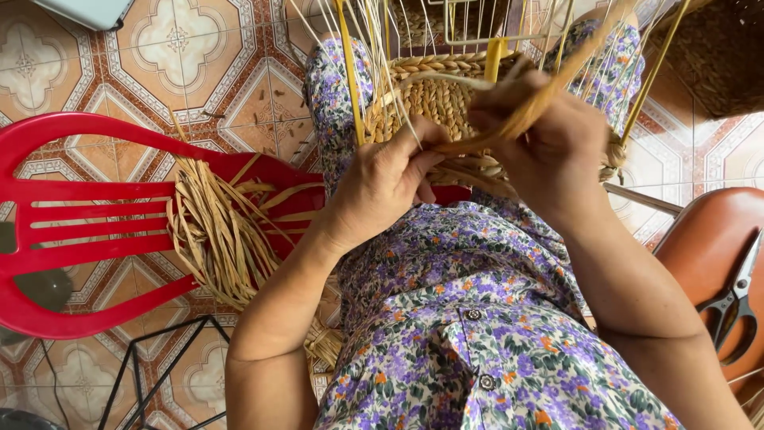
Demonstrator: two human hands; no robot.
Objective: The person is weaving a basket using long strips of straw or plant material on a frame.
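Right now your right hand (549,147) has its fingers curled tight around a flat tan straw strand (509,127), pinching it where it crosses the top of the woven basket (434,99). Your left hand (382,179) meets it from the other side, thumb and fingertips pressed closed against the same strand and the basket's woven wall, just beside the right hand. The basket rests on your lap, between your knees, with its braided rim (438,64) facing away from you and thin pale and yellow upright stakes (350,72) rising from it out of the top of the view. Your floral dress (469,318) fills the lower middle.

To your left, a loose bundle of dried straw (215,231) lies across a red plastic chair (79,231), well apart from your hands. To your right, a pair of black-handled scissors (736,299) lies on a brown seat (700,247). A dark woven basket (716,48) stands at the upper right on the patterned tile floor (191,56), and a black wire frame (159,366) stands at the lower left.
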